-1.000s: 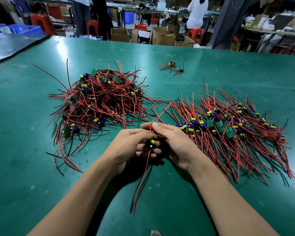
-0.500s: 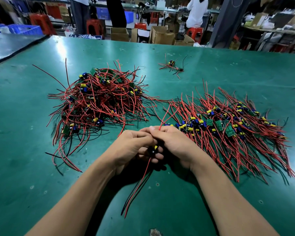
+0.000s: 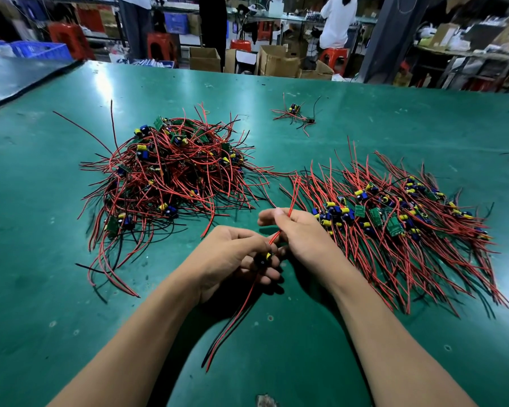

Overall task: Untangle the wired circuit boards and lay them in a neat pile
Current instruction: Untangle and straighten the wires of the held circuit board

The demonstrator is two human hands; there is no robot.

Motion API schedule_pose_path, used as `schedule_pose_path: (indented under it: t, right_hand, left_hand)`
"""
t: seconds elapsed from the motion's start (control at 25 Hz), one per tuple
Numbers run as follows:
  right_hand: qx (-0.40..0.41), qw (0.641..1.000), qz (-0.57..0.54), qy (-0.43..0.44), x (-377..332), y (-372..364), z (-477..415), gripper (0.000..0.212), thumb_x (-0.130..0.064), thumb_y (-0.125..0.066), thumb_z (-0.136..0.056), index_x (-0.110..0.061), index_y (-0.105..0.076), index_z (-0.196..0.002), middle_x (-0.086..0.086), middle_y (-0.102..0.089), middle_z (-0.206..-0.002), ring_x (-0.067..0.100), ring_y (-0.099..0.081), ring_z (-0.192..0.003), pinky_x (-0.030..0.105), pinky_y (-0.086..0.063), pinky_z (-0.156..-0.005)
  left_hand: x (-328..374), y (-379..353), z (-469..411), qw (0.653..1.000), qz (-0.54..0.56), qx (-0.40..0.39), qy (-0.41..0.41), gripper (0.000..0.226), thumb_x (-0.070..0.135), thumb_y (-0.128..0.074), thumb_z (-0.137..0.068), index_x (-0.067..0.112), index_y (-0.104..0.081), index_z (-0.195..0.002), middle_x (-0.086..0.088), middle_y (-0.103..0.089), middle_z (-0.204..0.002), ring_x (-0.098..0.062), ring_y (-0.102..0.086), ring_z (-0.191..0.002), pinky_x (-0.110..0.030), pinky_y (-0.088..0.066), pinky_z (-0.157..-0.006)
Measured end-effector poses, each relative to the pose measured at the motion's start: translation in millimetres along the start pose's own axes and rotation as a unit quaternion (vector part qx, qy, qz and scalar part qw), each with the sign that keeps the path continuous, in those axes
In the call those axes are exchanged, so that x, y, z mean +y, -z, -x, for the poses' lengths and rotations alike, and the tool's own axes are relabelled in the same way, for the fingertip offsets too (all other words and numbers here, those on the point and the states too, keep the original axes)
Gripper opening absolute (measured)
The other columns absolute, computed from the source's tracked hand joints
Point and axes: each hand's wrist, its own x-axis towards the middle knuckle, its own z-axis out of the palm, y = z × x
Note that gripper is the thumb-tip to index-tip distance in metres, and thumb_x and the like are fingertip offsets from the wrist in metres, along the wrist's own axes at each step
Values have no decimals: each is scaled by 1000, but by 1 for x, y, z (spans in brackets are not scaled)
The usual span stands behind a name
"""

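Nearest the camera, both forearms crossed the green table (image 3: 41, 304), with bare surface open on either side of them. The left hand (image 3: 232, 257) was curled round one board (image 3: 263, 257), held at centre in front of the body. The board's red and black tail leads (image 3: 232, 318) trailed back toward the near edge. The right hand (image 3: 303, 233), just beside the left, pinched the board's red upper leads (image 3: 290, 207) between thumb and forefinger. These leads ran up and away, and their tips reached the gap between the two groups of boards. To the left, apart from the hands, lay the tangled heap (image 3: 171, 177), with leads straggling outward on all sides and bare table beyond them. To the right, just beside the right hand, lay the sorted pile (image 3: 394, 224). Its boards formed a band across the middle and its leads fanned roughly parallel, with the outer fringe close to the right side of the view. Beyond both, a stray board (image 3: 294, 113) sat alone on a wide bare stretch before the far edge. Past that edge stood cardboard boxes (image 3: 204, 58).
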Motion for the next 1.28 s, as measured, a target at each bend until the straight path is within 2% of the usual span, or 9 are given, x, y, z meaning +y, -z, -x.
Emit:
schedule_pose_path:
  t: [0.08, 0.2, 0.28, 0.44, 0.6, 0.88, 1.04, 1.16, 1.28]
  right_hand:
    - [-14, 999, -45, -19, 3, -6, 3, 38, -41, -45, -106, -14, -72, -105, 3, -74, -95, 9, -55, -51, 22, -44, -49]
    - [-85, 990, -105, -37, 6, -13, 7, 42, -51, -56, -99, -14, -74, -92, 5, -56, -59, 16, -46, -41, 24, -39, -43]
    - [-105, 989, -102, -22, 7, -17, 9, 40, -53, -59, -97, -18, -74, -83, 2, -50, -53, 16, -43, -39, 24, -37, -42]
    - [-96, 991, -87, -10, 4, -16, 12, 49, -53, -55, -99, -16, -73, -73, 11, -49, -52, 19, -48, -36, 22, -38, -39]
    - [-115, 992, -54, -10, 0, -5, 10, 53, -49, -45, -105, -7, -75, -92, 14, -58, -55, 23, -58, -44, 23, -44, -44]
    - [10, 1000, -7, -20, -2, 9, 1, 54, -49, -39, -106, -6, -70, -95, 11, -69, -59, 19, -61, -45, 22, -47, -42]
    - [61, 988, -130, -51, -4, 11, -4, 63, -51, -34, -107, -9, -72, -81, 6, -77, -82, 14, -61, -47, 23, -46, -40]
    - [20, 964, -245, -104, -7, 14, -4, 74, -53, -29, -106, -15, -76, -64, 3, -77, -82, 11, -62, -49, 18, -43, -40]
    - [-8, 954, -282, -104, -9, 15, -3, 76, -56, -29, -105, -16, -76, -60, 3, -77, -81, 11, -64, -53, 19, -42, -45]
  left_hand:
    - [-1, -1, -1, 1000, -6, 15, -10, 13, 4, -59, -92, -5, -68, -87, -20, -69, -74, -25, -68, -55, -27, -58, -51]
    - [-3, 0, -2, 999, 9, 34, -30, 15, 6, -57, -95, -1, -69, -89, -18, -67, -72, -25, -65, -53, -27, -56, -48]
    - [-3, 0, -2, 998, 11, 37, -43, 17, 5, -56, -95, 1, -71, -89, -18, -66, -71, -24, -65, -52, -27, -56, -48]
    - [-4, -2, 0, 998, -20, 23, -54, 23, 2, -56, -93, 7, -73, -78, -18, -66, -69, -22, -63, -49, -25, -52, -45]
    - [-3, 1, 2, 999, -20, 1, -43, 27, 4, -59, -92, 8, -71, -69, -18, -65, -66, -22, -60, -46, -25, -50, -44]
    - [0, 6, 4, 998, -29, -42, -23, 19, 6, -61, -89, 6, -70, -73, -17, -65, -65, -22, -59, -46, -25, -50, -46]
    - [1, 6, 4, 998, -26, -46, -24, 18, 5, -61, -89, 4, -70, -73, -18, -64, -64, -22, -59, -46, -25, -50, -47]
    - [0, 6, 4, 998, -24, -43, -27, 16, 5, -61, -90, 1, -68, -77, -18, -64, -65, -23, -60, -47, -26, -51, -48]
    - [-1, 6, 3, 999, -8, -30, -28, 15, 5, -60, -90, 1, -67, -77, -18, -64, -64, -24, -60, -47, -25, -50, -47]
